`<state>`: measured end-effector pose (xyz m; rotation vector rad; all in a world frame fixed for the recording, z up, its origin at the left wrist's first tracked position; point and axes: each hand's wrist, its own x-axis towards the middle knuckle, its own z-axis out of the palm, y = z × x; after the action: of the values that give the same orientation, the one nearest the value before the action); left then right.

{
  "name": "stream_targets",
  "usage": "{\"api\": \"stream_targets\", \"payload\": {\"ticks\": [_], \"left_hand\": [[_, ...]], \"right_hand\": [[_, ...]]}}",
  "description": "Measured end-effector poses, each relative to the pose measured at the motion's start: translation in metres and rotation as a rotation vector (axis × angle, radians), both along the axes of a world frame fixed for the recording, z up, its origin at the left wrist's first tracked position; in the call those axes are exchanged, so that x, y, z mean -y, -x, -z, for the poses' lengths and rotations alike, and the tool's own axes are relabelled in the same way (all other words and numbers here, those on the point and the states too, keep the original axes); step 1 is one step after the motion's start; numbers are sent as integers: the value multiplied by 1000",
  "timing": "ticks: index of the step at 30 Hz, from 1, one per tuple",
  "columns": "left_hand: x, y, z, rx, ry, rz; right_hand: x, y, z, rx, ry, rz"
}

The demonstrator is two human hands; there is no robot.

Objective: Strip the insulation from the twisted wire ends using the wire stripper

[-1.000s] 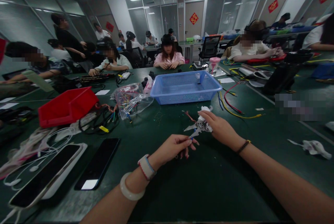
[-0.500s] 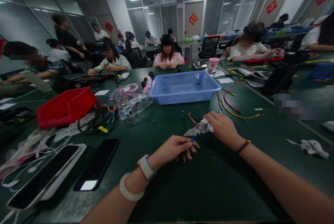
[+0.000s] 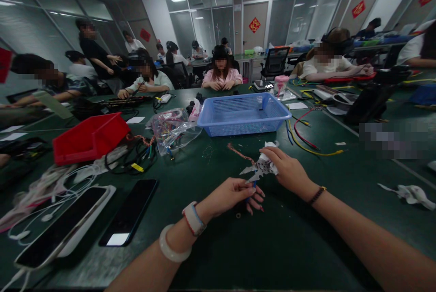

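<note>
"Two hands at the green table (image 3: pixel 272 246)! What do they have?"

"The left hand (image 3: pixel 238 194) pinches a blue wire (image 3: pixel 254 185) with thumb and finger. The right hand (image 3: pixel 285 164) grips the pliers (image 3: pixel 263 167) by the handles, with white stuff (image 3: pixel 270 145) there too"

"Why hold them like that?"

"I think a pinch makes the thin wire steady, and a big grip lets you squeeze. The blades are spread apart and point toward the left hand"

"Where is it all?"

"Between the table's near edge and the blue basket (image 3: pixel 243 127), which sits toward the far edge. Maybe it's there so the hands have room. The red bin (image 3: pixel 90 140) is off to the left, and the black phone (image 3: pixel 131 212) lies closer to the near edge"

"What can't you see?"

"The right hand hides most of the handles, so I can't tell if the white stuff is wrapped on. The copper braid (image 3: pixel 240 151) slips behind the pliers, so I can't tell if it joins the blue wire. The left hand covers some of that wire, too"
</note>
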<state>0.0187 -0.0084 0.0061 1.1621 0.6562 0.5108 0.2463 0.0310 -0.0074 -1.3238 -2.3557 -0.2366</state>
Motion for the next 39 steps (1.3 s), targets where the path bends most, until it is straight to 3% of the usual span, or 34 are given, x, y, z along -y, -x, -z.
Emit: {"api": "stream_targets", "payload": {"ticks": [6,12,18,28,35,39], "left_hand": [[0,-2,2,-2,51,-109],[2,-4,4,61,118,-127],[3,-3,3,34,79,-125],[4,-4,2,15,48,-89],[2,-1,1,-4,45,-105],[1,1,2,-14,31,-33]], "right_hand": [[1,4,-2,18,-17,-8],[1,8,-4,55,-197,-10],[1,6,-6,94,-315,-1],[1,4,-4,157,-192,104],[-1,4,0,64,-87,0],[-4,-1,0,54,-110,-41]]}}
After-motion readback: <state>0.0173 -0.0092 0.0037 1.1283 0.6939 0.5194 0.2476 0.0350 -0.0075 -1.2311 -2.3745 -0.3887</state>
